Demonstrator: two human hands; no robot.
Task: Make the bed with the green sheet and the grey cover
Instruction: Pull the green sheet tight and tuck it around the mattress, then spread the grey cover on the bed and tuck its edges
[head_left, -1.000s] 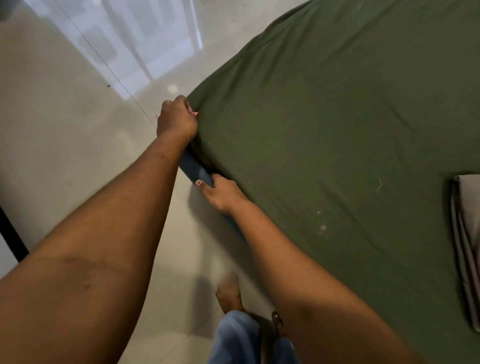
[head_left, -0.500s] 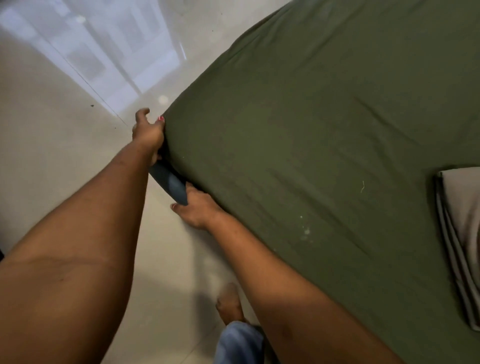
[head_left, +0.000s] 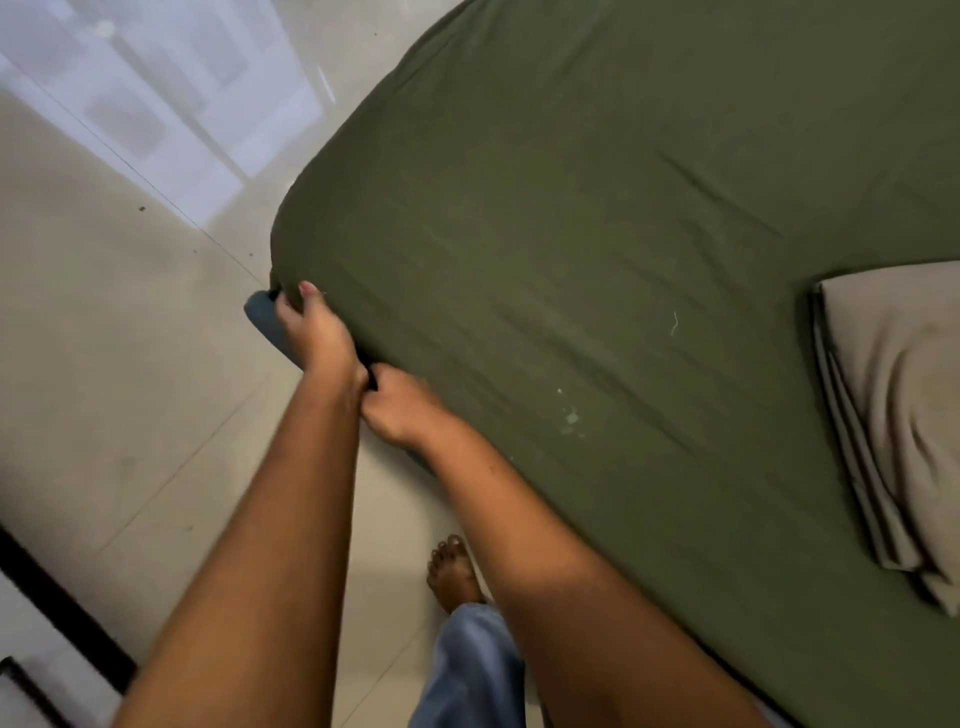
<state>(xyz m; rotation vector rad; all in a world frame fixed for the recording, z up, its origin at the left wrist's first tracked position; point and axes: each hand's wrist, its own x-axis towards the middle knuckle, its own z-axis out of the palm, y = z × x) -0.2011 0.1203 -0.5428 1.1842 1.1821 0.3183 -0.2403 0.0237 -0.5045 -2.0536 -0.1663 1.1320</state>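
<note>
The green sheet (head_left: 597, 234) lies stretched over the bed, mostly smooth, with faint creases and a few pale specks near its near edge. At its rounded left corner the left hand (head_left: 317, 332) clutches the hem, thumb on top, above a strip of blue mattress (head_left: 262, 317). The right hand (head_left: 402, 410), touching the left wrist, grips the same edge. The grey cover (head_left: 898, 395) rests folded on the sheet, far right. A bare foot (head_left: 454, 571) stands on the tiled floor (head_left: 130, 389).

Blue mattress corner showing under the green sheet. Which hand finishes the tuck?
Left, probably. The left hand grips the green sheet right at the bare mattress corner; the right hand grips further along the edge.
</note>
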